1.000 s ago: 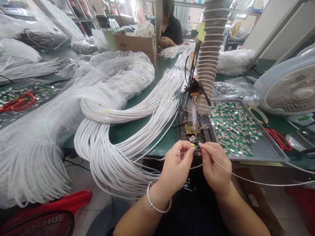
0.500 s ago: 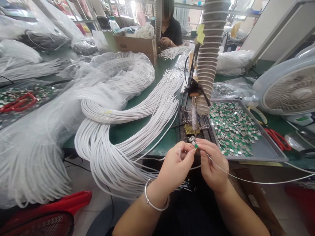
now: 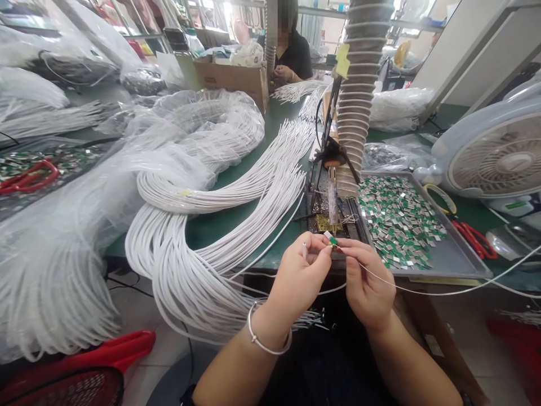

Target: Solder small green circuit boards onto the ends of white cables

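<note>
Hands: left hand (image 3: 296,277), right hand (image 3: 368,285) pinch together tiny green chip (image 3: 333,242), thin white cable (image 3: 443,294).

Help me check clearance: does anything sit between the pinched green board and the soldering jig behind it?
Nothing visible does. The left hand and right hand pinch the small green board together, and the soldering jig lies just beyond it, unobstructed.

Worn on the person's head, the one camera sits close in front of the ribbed hose (image 3: 355,113), facing forward and down toward its base.
</note>
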Motion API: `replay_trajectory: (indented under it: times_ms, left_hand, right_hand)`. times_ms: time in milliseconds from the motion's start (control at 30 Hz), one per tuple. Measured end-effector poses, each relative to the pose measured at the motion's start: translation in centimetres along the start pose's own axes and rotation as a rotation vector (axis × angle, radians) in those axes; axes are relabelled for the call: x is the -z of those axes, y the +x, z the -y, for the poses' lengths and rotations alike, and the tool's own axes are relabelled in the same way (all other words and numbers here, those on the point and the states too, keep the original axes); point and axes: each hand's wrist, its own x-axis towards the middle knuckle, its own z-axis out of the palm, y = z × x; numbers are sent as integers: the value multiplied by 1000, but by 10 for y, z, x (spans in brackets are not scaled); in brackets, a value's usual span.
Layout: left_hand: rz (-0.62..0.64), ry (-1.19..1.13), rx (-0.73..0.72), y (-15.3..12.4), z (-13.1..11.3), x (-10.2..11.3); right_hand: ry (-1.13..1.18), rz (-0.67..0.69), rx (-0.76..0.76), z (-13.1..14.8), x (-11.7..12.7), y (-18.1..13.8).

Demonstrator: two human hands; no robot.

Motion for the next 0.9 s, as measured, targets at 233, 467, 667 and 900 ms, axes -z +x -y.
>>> replay_trajectory:
  times_ms: [233, 467, 667, 900]
  left_hand:
    - [-4, -17, 0, 2, -3, 0]
    - [1, -39, 6, 2, -8, 0]
    - [-8, -46, -16, -1, -8, 1]
    - [-13, -25, -16, -2, -11, 0]
  right_hand:
    - [-28, -19, 30, 1, -2, 7]
    - [-49, -39, 49, 3, -2, 10]
    - [-72, -38, 59, 4, -2, 11]
    - [-61, -40, 71, 5, -3, 12]
